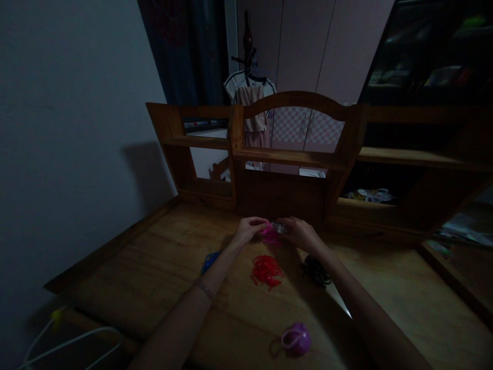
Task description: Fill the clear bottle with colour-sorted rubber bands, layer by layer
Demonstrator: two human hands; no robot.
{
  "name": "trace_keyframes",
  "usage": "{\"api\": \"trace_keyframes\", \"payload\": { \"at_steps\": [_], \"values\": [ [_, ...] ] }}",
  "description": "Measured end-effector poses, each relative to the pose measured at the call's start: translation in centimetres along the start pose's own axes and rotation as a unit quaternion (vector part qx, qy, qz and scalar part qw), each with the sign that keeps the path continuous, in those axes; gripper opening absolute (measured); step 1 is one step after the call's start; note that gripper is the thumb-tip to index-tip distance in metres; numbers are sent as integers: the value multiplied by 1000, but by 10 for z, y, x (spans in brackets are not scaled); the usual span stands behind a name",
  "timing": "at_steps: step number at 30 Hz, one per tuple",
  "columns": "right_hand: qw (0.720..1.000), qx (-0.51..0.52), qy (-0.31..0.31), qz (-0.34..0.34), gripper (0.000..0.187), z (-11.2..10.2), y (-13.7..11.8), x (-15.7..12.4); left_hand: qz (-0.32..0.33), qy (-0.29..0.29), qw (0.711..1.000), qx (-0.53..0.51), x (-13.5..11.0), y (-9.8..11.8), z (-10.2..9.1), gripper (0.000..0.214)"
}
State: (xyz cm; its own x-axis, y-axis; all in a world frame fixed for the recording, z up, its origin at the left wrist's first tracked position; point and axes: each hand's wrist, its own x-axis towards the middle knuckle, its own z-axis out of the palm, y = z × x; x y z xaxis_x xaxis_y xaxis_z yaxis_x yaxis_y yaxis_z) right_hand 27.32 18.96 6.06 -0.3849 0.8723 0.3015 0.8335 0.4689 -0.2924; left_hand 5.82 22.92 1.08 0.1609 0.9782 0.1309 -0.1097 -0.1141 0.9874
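Both my hands meet at the far middle of a wooden desk (pixel 162 267). My left hand (pixel 249 227) is closed in a pinch over a small pile of pink pieces (pixel 270 237). My right hand (pixel 298 231) is closed on a small clear object (pixel 278 227) held right above that pink pile; what it is stays unclear in the dim light. Closer to me lies a red pile (pixel 266 271). A blue pile (pixel 209 260) sits partly hidden behind my left forearm, and a black pile (pixel 316 271) lies beside my right forearm.
A purple round lidded container (pixel 296 339) sits near the desk's front edge. A wooden shelf unit (pixel 292 154) rises at the back of the desk, with clothes hanging behind it. A wall stands to the left; white tubing (pixel 69 341) shows at lower left.
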Motion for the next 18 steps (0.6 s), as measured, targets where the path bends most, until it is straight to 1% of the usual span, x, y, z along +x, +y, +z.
{"api": "trace_keyframes", "payload": {
  "at_steps": [2, 6, 9, 14, 16, 18],
  "values": [
    [1000, -12, 2, -2, 44, -1, -3, 0, 14, -1, 1000, 16, -1, 3, 0, 41],
    [999, -28, 14, -7, 44, 1, -6, 0, 63, 0, 995, 71, -4, 8, 0, 31],
    [999, -28, 22, 8, 42, 5, -7, 1, 97, 2, 989, 109, -7, 12, 2, 24],
    [999, -8, 26, 22, 40, 8, -11, 0, 206, 28, 961, 185, -7, 16, 2, 12],
    [999, 8, 30, 18, 40, 9, -12, 0, 222, 35, 952, 206, -6, 17, 0, 11],
    [999, 26, 35, 15, 40, 10, -14, -1, 220, 28, 951, 214, -6, 18, -2, 11]
  ]
}}
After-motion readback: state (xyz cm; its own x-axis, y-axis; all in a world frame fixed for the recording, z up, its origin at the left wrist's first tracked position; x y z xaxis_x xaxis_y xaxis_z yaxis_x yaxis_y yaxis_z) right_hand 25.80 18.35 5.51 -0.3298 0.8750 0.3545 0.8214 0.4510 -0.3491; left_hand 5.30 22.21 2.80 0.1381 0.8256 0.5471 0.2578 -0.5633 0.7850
